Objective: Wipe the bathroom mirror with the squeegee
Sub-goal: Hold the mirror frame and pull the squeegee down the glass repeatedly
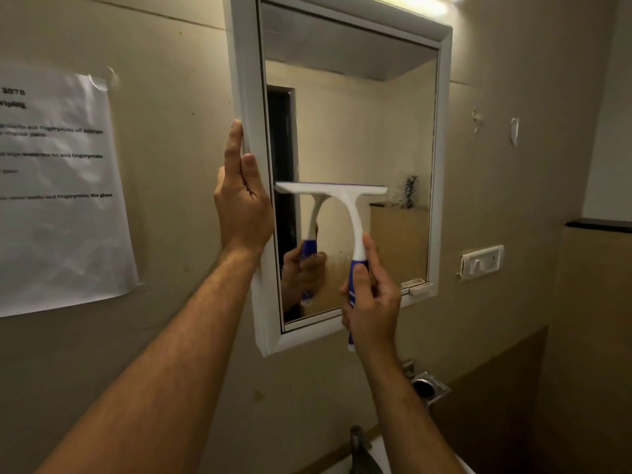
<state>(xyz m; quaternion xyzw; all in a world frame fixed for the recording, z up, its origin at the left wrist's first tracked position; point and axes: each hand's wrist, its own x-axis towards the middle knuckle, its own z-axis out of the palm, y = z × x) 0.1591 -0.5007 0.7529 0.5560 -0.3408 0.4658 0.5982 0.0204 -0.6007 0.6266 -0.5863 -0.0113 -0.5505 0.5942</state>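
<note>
Right hand [371, 295] wrapped around the blue grip of the squeegee [345, 213], thumb up along the white neck. Blade horizontal, against the glass of the mirror [352, 131] about mid-height, toward the left side. Handle hangs down past the lower frame edge. Left hand [242, 200] grips the left edge of the white mirror frame [246, 80], fingers extended up along it. Left of that, a printed paper sheet [58, 186] taped to the wall. Right of the mirror, a switch plate [482, 261].

Wall paper sheet [58, 186] — reads "3878", "marks and fingerprints", "the glass".
</note>
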